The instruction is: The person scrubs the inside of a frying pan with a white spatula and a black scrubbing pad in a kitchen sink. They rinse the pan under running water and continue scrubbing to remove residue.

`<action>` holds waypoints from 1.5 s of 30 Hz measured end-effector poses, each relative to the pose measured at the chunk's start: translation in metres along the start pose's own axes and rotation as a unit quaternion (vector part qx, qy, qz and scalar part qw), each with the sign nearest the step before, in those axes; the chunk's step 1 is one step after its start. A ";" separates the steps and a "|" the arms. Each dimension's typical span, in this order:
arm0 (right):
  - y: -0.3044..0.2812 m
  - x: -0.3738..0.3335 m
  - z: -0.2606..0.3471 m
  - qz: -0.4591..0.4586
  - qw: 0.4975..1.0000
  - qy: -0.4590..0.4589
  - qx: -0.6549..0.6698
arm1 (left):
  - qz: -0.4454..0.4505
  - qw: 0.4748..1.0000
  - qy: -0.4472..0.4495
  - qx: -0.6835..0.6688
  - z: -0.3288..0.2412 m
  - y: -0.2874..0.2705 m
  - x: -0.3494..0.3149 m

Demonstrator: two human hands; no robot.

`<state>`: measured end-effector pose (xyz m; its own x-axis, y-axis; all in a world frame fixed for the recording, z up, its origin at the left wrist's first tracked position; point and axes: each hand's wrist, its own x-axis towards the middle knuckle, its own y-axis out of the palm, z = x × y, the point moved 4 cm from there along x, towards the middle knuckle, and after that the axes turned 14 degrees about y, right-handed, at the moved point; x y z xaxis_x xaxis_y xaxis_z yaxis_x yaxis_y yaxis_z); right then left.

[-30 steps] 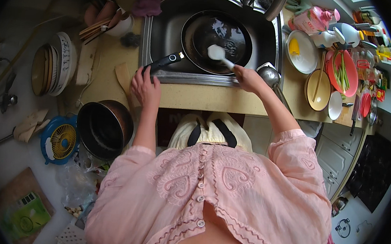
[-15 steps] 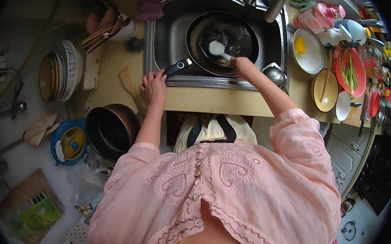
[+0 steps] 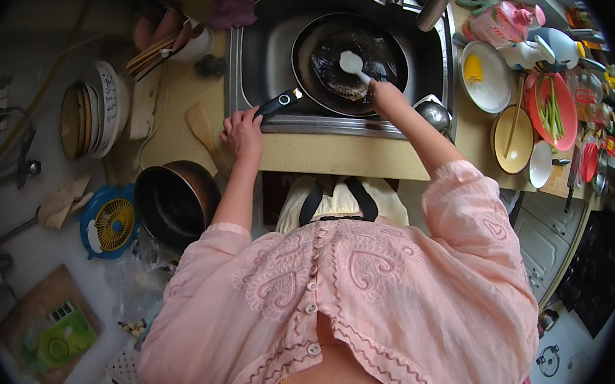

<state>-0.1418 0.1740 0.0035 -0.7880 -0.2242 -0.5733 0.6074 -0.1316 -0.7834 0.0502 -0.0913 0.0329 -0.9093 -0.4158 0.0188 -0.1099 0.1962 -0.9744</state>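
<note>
A dark frying pan [image 3: 322,42] lies in the steel sink [image 3: 267,36], with some water glinting on its base. My left hand [image 3: 243,132] is closed round the end of the pan's black handle [image 3: 282,101], which reaches over the sink's front rim. Over the pan's right side, my right hand [image 3: 386,97] grips a white, round-headed dish brush [image 3: 350,62]. The brush head is over the middle of the pan; its bristles do not show. My right fingers are partly hidden behind the back of the hand.
The faucet [image 3: 435,8] hangs over the sink's back right. A ladle [image 3: 433,115] rests at its right corner. Farther right are a white bowl [image 3: 491,87], a yellow bowl [image 3: 503,148] and a red basin [image 3: 567,128] with green stalks. A wooden spatula [image 3: 201,126] and a dark pot [image 3: 165,208] are left.
The brush has moved slightly up and to the right inside the pan, with my right hand shifting a little. My left hand still holds the handle in nearly the same place.
</note>
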 end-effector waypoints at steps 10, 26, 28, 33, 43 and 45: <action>0.024 -0.013 0.014 0.030 0.996 -0.061 0.049 | 0.000 1.000 0.020 0.006 -0.014 -0.008 -0.015; 0.015 0.043 0.021 -0.041 0.997 0.029 0.057 | 0.155 0.982 0.082 -0.065 -0.050 -0.020 -0.044; 0.004 0.049 0.018 -0.064 0.996 -0.032 0.058 | 0.149 0.979 0.088 -0.107 -0.054 -0.022 -0.048; -0.044 -0.026 0.065 0.089 0.973 -0.050 0.207 | 0.190 0.973 0.044 -0.121 -0.056 -0.033 -0.047; -0.007 0.063 0.114 -0.027 0.995 -0.007 0.099 | 0.168 0.960 -0.018 -0.222 -0.050 -0.026 -0.057; -0.012 0.078 0.097 -0.081 0.993 -0.079 -0.028 | 0.177 0.960 -0.011 -0.217 -0.053 -0.029 -0.053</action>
<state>-0.2008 0.0647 -0.0090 -0.8466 -0.3535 -0.3980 0.4646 -0.1256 -0.8766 0.0806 -0.0278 0.0718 -0.9125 -0.2728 -0.3048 0.0424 0.6779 -0.7339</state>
